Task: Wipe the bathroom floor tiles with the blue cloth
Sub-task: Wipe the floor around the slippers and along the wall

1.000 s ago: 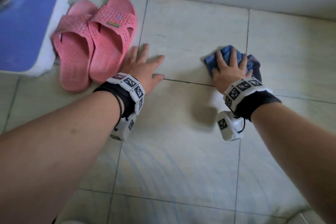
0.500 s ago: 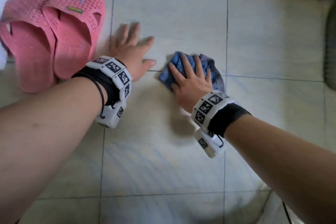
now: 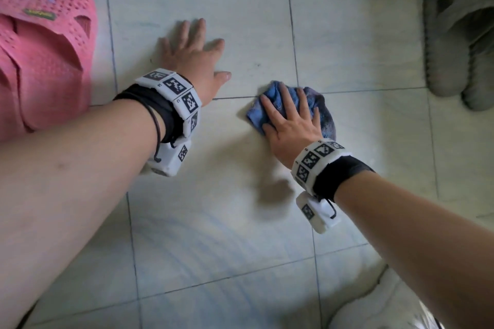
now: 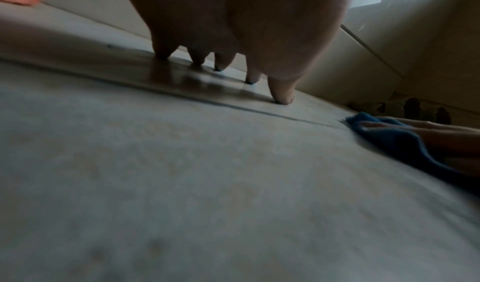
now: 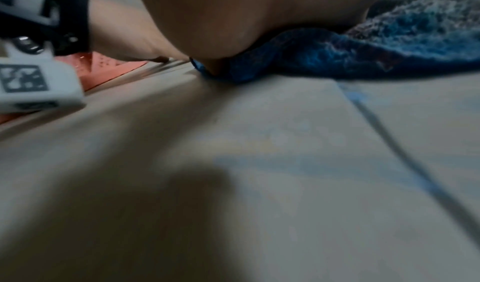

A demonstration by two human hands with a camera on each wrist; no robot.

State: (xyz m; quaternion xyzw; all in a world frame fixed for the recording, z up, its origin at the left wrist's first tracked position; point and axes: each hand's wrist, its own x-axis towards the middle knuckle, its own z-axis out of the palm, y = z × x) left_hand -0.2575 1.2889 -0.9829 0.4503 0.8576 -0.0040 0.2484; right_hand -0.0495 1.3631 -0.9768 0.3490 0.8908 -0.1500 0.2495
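Note:
A crumpled blue cloth (image 3: 323, 112) lies on the pale floor tiles (image 3: 240, 222) over a grout line near the middle of the head view. My right hand (image 3: 288, 120) lies flat on top of it with straight, spread fingers pressing it down; the cloth (image 5: 363, 56) bunches under the palm in the right wrist view. To its left my left hand (image 3: 192, 56) rests flat on a bare tile, fingers spread, its fingertips (image 4: 281, 99) touching the floor. The cloth (image 4: 389, 140) shows at the right edge of the left wrist view.
Pink slippers (image 3: 40, 48) lie at the left edge, close to my left forearm. A pair of grey slippers (image 3: 459, 35) sits at the top right by the wall. A white rounded object (image 3: 379, 307) lies at the bottom right. Faint wet streaks mark the near tiles.
My right hand slid the cloth to the left and towards me, closer to the left hand. The view shifted right, so the grey slippers came in and the blue-and-white object left.

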